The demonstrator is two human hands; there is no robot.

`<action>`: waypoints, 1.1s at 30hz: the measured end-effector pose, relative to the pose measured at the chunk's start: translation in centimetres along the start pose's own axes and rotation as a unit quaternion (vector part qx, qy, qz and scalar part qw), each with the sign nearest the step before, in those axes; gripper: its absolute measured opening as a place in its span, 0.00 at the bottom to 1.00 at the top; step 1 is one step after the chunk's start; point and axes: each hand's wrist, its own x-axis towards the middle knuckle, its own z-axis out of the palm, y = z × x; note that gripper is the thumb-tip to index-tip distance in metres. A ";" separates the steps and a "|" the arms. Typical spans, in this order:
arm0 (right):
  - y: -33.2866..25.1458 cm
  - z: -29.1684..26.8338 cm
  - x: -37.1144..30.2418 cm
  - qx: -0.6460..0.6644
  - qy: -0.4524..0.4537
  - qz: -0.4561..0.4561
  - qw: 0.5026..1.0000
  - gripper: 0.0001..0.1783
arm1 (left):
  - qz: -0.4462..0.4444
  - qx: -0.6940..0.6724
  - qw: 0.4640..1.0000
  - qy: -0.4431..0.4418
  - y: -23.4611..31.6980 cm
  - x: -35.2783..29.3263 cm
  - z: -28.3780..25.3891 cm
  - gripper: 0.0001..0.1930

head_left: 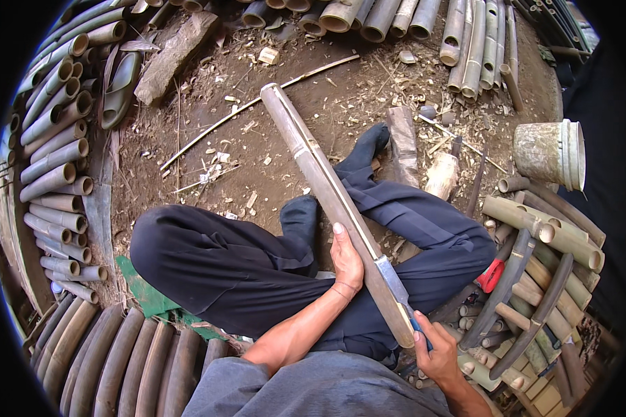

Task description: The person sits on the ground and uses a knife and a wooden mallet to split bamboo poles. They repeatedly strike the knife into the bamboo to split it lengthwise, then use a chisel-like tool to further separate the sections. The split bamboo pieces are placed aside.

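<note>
A long brown bamboo pole [332,205] lies slantwise across my crossed legs, its far end over the dirt floor. A pale slit runs lengthwise along its upper right side. My left hand [346,260] grips the pole from its left, thumb along the side and the other fingers mostly hidden. In my right hand [437,351], by the near end, is a knife [392,279] with a broad grey blade and a blue handle. Its blade lies along the slit side, touching the bamboo; how deep it sits I cannot tell.
Cut bamboo tubes [59,153] are stacked along the left, with more at the back. A dirty white bucket [546,153] is at the right, beyond a heap of bamboo pieces [535,271]. Wood blocks [403,146] and chips lie by my feet. A thin strip [212,131] crosses the dirt.
</note>
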 end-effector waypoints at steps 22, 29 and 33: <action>-2.5 3.0 10.2 0.045 -0.025 -0.016 0.999 0.21 | 0.057 0.076 0.995 0.027 -0.1 -0.1 0.2 0.37; -3.9 4.2 16.0 0.065 -0.014 -0.029 0.997 0.20 | 0.063 0.077 0.995 0.004 0.1 0.0 0.0 0.36; -4.9 6.3 20.5 0.081 0.003 -0.050 0.995 0.19 | 0.100 0.063 0.993 0.027 1.8 -1.0 1.5 0.36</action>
